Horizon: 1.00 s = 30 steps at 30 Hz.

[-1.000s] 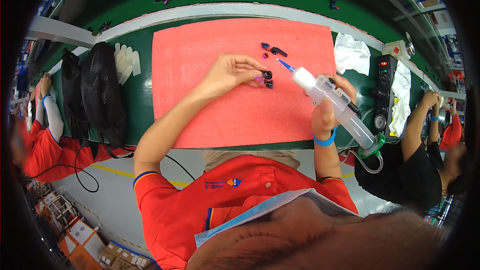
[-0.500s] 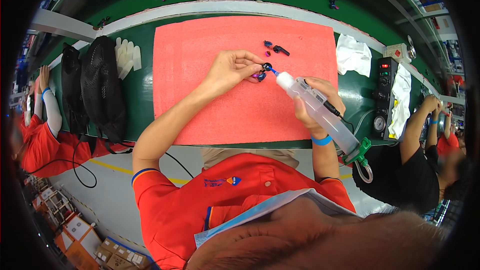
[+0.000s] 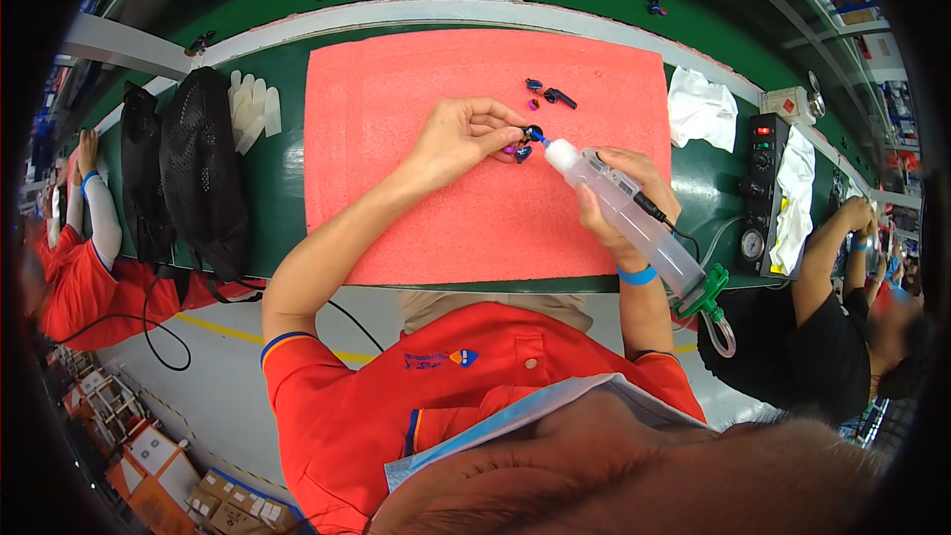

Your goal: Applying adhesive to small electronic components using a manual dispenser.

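Note:
Over the middle of the foam mat, my left hand [image 3: 464, 139] pinches a small dark round part [image 3: 533, 133] between thumb and fingertips. Another small blue-and-purple piece [image 3: 521, 153] hangs just below it, by the same fingers; whether the two are joined I cannot tell. My right hand [image 3: 629, 200] is wrapped round a large translucent dispensing syringe [image 3: 662, 250] with a white front end and a green cap at its back. The syringe slants up to the left, its thin blue tip at the dark part, touching or very close.
Several small dark parts [image 3: 557, 97] lie on the pink foam mat [image 3: 396, 69] beyond my hands. Left are pale finger cots [image 3: 255, 111] and a black mesh bag [image 3: 203, 168]. Right stand a black controller box [image 3: 761, 193] and white cloths [image 3: 701, 109]. Co-workers sit at both sides.
The dark part is turned slightly in my left fingers. The syringe has shifted and rolled a little in my right hand, its tip still at the part. Pieces on the far green surface drifted slightly left.

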Each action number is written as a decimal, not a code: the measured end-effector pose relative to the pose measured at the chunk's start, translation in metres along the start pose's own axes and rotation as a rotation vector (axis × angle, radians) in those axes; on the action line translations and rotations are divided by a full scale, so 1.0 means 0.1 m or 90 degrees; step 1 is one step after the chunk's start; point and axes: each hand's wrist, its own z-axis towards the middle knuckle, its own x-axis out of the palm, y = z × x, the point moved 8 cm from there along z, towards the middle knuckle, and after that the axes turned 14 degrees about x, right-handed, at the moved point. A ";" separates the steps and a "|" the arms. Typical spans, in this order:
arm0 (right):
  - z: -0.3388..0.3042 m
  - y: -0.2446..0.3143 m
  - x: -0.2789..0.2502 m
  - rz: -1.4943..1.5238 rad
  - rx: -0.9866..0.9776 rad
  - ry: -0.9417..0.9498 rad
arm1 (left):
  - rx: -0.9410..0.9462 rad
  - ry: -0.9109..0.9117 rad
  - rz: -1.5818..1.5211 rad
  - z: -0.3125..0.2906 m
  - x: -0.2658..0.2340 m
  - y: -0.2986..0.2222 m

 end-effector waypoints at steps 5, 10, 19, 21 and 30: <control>-0.01 0.01 0.00 0.006 0.001 0.001 | -0.014 0.004 0.000 -0.01 0.01 0.01; 0.00 0.01 0.00 0.013 0.006 0.013 | -0.015 0.001 0.014 -0.01 0.00 0.00; 0.05 0.02 -0.01 -0.004 0.037 0.010 | -0.002 -0.002 0.006 0.01 -0.02 0.00; 0.05 0.08 -0.06 -0.003 0.023 0.002 | 0.009 -0.004 -0.004 0.01 -0.02 0.00; -0.17 -0.09 -0.37 0.150 0.047 -0.164 | 0.162 -0.149 0.249 0.51 -0.49 -0.48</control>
